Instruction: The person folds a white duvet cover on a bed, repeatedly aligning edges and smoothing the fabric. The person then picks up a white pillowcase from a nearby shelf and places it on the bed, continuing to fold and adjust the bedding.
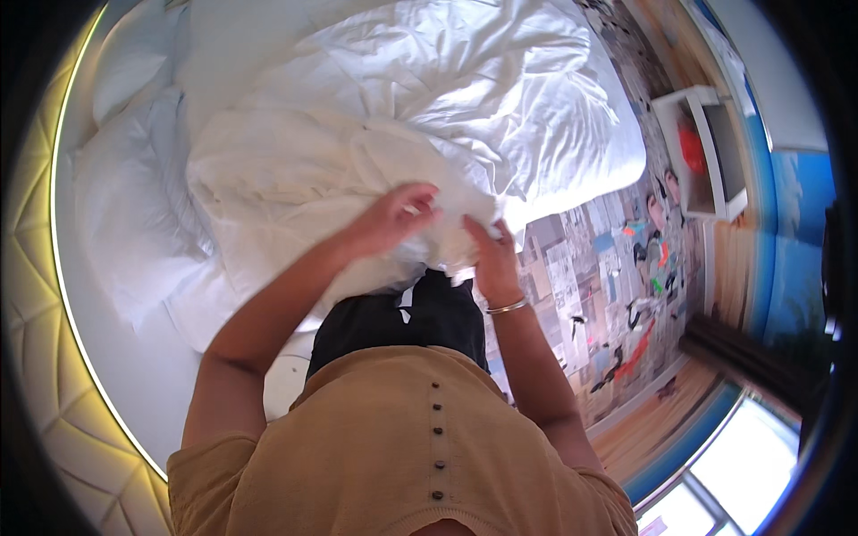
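Across a bed spread with smooth white sheeting point(219, 49), a bulky, crumpled white fabric cover point(286, 165) lies, its near edge bunched close to the person's black trousers point(393, 322). Judging by these folds, the arranging is only partway along: the cover reaches over much of the bed, yet deep creases run through it and its near part is heaped rather than flat. Two plump white pillows, one nearer point(134, 205) and one farther point(134, 58), already sit beside the quilted cream headboard point(40, 295); straightening the cover appears left. Over its near edge, the left hand point(400, 217) has loosely curled fingers, while the right hand point(496, 257) holds thumb and fingers apart; blur hides whether either grips cloth, so I cannot tell.
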The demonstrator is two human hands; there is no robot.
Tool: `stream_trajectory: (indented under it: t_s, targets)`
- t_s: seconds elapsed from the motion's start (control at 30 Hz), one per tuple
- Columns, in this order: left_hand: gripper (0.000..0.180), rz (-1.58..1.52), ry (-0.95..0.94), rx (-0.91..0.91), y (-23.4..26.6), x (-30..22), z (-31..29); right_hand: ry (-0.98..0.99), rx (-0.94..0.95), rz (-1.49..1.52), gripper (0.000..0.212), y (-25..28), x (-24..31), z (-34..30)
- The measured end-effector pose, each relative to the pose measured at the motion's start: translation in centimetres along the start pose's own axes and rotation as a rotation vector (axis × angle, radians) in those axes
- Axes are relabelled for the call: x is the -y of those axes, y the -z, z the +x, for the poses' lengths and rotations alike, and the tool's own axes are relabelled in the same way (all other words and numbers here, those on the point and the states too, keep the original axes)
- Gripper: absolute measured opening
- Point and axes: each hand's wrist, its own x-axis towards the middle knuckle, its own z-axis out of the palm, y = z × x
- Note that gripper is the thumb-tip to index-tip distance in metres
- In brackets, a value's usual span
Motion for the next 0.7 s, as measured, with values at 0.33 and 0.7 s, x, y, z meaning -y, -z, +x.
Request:
stream_trajectory:
  t_s: [0.33, 0.7]
  targets:
    - [0.040, -0.935, 0.193, -0.539, -6.2, -4.2, -5.6, 0.542, 0.994, -0.751, 0.036, -3.9, 3.6, 1.0]
    - [0.038, -1.059, 0.051, -1.005, -15.8, -6.3, -4.6, -0.240, 1.119, -0.576, 0.042, 0.3, 6.8, 2.7]
